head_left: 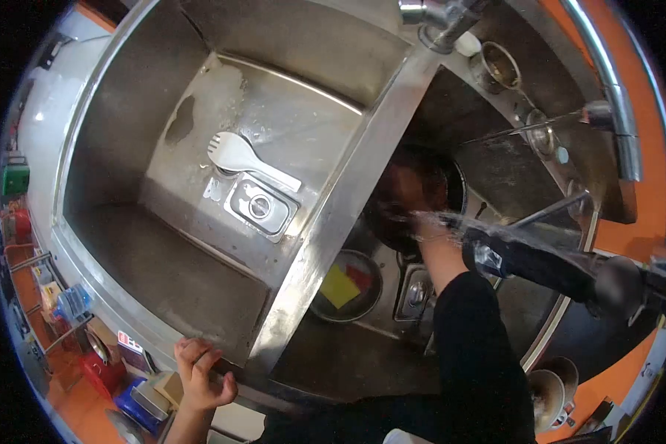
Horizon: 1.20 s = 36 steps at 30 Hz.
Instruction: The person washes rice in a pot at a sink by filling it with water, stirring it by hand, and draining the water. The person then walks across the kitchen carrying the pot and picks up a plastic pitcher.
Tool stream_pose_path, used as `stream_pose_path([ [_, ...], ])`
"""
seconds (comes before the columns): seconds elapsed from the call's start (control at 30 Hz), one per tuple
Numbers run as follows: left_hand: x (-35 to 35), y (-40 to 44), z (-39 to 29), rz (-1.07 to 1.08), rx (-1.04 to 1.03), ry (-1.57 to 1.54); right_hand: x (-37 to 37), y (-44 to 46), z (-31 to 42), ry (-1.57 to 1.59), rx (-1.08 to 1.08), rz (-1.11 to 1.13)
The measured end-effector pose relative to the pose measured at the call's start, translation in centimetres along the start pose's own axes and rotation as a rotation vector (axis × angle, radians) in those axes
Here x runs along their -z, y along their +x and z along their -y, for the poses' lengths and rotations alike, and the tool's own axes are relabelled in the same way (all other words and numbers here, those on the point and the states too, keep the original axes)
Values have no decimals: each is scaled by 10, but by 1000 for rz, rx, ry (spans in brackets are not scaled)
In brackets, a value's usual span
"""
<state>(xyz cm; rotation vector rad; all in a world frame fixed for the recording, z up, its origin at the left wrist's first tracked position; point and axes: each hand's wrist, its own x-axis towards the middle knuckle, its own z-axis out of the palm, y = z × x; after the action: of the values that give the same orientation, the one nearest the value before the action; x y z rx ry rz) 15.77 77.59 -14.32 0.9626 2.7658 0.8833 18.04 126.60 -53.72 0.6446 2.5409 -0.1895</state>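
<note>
"Down in the right basin (pixel 507 181), what has the right hand (pixel 416 201) got?"

"It reaches into a dark round pan (pixel 460 176), but blur and shadow hide the fingers. I can't tell whether they are wide, narrow or closed on something."

"Why bring the hand there?"

"Probably to work on the inside or steady the pan. The arm comes down from above, and water (pixel 445 219) streams across the wrist from beside the black sprayer (pixel 529 260). Having the pan deep in the basin would help contain the splash."

"And the left hand (pixel 200 375)?"

"Near the front edge of the sink, well apart from the pan. Its fingers curl loosely, the thumb stands away, and nothing shows between them. Perhaps it is held up there to be out of the spray; I can't tell whether it touches the edge."

"What lies about the pan?"

"A shallow bowl (pixel 364 306) sits on the near side, with a yellow pad (pixel 339 287) and a red piece (pixel 360 277) inside, perhaps so both are within reach. Just beside it is a small metal lid (pixel 416 294)."

"Across the divider (pixel 303 285)?"

"Another metal lid (pixel 259 208) lies flat, knob up, with a white fork-ended utensil (pixel 238 153) just beside it. The divider likely separates them from the wet work."
</note>
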Motion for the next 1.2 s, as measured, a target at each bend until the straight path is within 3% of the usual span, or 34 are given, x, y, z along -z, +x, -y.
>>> stream_pose_path([
  [0.1,1,2,-3,-25,-4,5,62,51,23,324,57,-27],
  [0.2,0,-1,-5,-55,7,-10,115,49,18,850,128,145],
  [0.27,-1,1,-4,-73,10,14,140,26,21,901,146,169],
  [0.33,-1,1,-2,-84,12,8,152,-6,32,456,300,-58],
  [0.37,-2,1,-2,-85,14,5,160,-33,38,24,442,-172],
  [0.47,-1,2,-2,-61,36,-5,184,-72,74,-362,641,-99],
  [0.57,-1,2,-2,-41,39,16,157,-43,71,-496,800,-193],
  [0.77,-1,1,-3,-23,63,43,100,39,58,76,452,-116],
  [0.87,0,2,-4,-26,57,51,94,66,53,149,235,-56],
  [0.97,-1,-2,-3,-46,83,35,38,130,20,1149,213,-53],
  [1.03,-1,-1,-5,-77,88,41,57,102,8,764,396,28],
  [1.2,0,-1,-3,-68,78,59,158,-60,47,-334,570,-117],
])
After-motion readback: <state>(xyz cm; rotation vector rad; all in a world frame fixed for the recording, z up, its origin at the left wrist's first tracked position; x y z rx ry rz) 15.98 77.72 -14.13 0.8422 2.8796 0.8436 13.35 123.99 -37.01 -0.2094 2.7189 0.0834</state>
